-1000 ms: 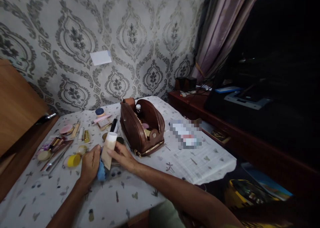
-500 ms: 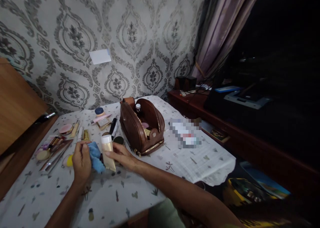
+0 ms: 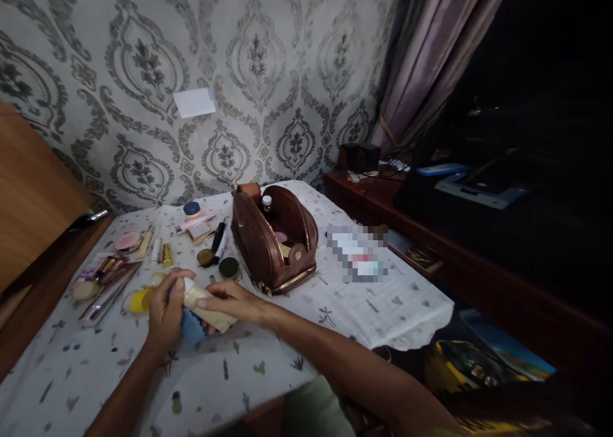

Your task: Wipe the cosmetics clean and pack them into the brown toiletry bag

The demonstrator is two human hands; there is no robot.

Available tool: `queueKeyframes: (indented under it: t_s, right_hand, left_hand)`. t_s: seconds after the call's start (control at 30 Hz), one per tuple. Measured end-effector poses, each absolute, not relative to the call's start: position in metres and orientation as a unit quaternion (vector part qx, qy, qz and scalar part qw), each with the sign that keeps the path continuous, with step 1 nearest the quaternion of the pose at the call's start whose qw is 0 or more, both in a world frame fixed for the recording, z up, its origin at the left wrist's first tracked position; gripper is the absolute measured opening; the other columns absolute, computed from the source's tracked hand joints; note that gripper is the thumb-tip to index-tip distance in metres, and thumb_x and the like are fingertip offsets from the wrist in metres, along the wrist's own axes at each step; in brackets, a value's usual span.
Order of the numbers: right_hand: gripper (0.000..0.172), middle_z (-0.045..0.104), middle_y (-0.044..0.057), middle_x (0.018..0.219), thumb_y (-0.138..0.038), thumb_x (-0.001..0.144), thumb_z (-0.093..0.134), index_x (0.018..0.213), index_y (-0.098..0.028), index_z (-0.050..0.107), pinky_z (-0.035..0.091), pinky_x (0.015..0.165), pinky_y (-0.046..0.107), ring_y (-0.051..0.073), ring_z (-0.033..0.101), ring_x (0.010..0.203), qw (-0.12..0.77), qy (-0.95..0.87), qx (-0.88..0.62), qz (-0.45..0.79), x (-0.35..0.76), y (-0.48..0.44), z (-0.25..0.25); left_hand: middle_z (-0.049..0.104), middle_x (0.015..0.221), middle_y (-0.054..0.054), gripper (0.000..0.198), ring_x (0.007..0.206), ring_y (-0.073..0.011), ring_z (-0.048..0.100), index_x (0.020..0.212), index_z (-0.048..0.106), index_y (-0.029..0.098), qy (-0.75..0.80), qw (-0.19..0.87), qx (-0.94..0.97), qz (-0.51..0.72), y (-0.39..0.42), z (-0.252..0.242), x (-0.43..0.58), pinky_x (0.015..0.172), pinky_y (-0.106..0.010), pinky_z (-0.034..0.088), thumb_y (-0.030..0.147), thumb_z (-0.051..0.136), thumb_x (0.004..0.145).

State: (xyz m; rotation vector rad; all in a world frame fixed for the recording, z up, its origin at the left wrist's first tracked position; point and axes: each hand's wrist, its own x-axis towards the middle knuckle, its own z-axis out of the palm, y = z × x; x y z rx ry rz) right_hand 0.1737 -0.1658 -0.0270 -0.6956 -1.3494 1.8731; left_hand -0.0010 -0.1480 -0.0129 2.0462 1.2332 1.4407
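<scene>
Both hands meet over the near left part of the cloth-covered table. My right hand [image 3: 234, 299] grips a cream-coloured squeeze tube [image 3: 218, 315], tilted with its cap end toward the left. My left hand [image 3: 167, 303] is closed on a blue cloth [image 3: 192, 325], which hangs below the fingers and lies against the tube's cap end. The tube's white cap is mostly covered by the left fingers. A yellow-banded bottle [image 3: 138, 301] lies just left of that hand. Beyond the hands sit a dark round jar [image 3: 228, 269] and an open brown leather toiletry bag [image 3: 268, 252] with items inside.
Several cosmetics lie at the left, among them a pink compact [image 3: 128, 241], a gold tube [image 3: 166, 255] and a blue-lidded jar [image 3: 191, 209]. A blurred-out item [image 3: 357, 253] rests right of the bag. A dark red desk [image 3: 364, 194] stands at the right.
The tube has tipped from upright to slanted, its cap end now at my left hand. The blue cloth has shifted beneath it. The view has moved slightly.
</scene>
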Motion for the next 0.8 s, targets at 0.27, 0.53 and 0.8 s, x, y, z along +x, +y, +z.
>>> queueKeyframes:
  t_s: [0.27, 0.53, 0.8]
  right_hand:
    - [0.059, 0.065, 0.001, 0.069, -0.07, 0.063, 0.075, 0.081, -0.016, 0.061, 0.049, 0.054, 0.026, 0.015, 0.062, 0.055, 0.347, -0.529, -0.311, 0.709, 0.173, -0.167, -0.023]
    - [0.026, 0.053, -0.005, 0.066, -0.042, 0.08, 0.071, 0.087, -0.017, 0.069, 0.03, 0.055, 0.021, 0.01, 0.049, 0.062, 0.365, -0.729, -0.431, 0.386, 0.175, -0.175, -0.012]
    - [0.044, 0.067, 0.001, 0.093, -0.048, 0.077, 0.076, 0.111, -0.021, 0.066, 0.041, 0.07, 0.025, 0.017, 0.061, 0.081, 0.329, -0.759, -0.485, 0.284, 0.173, -0.178, -0.009]
  left_hand:
    - [0.05, 0.059, 0.003, 0.034, 0.055, -0.0143, 0.047, 0.073, 0.055, 0.02, 0.455, 0.197, 0.726, 0.477, -0.151, -0.002, 0.006, 0.054, -0.026, 0.038, 0.043, 0.039, 0.092]
    - [0.052, 0.062, 0.004, 0.028, 0.06, -0.0141, 0.049, 0.071, 0.055, 0.02, 0.465, 0.178, 0.727, 0.472, -0.153, 0.0, 0.0, 0.058, -0.025, 0.037, 0.042, 0.048, 0.087]
    - [0.051, 0.063, 0.005, 0.027, 0.06, -0.0135, 0.045, 0.074, 0.056, 0.02, 0.466, 0.18, 0.717, 0.486, -0.148, -0.006, -0.001, 0.058, -0.025, 0.035, 0.043, 0.05, 0.087]
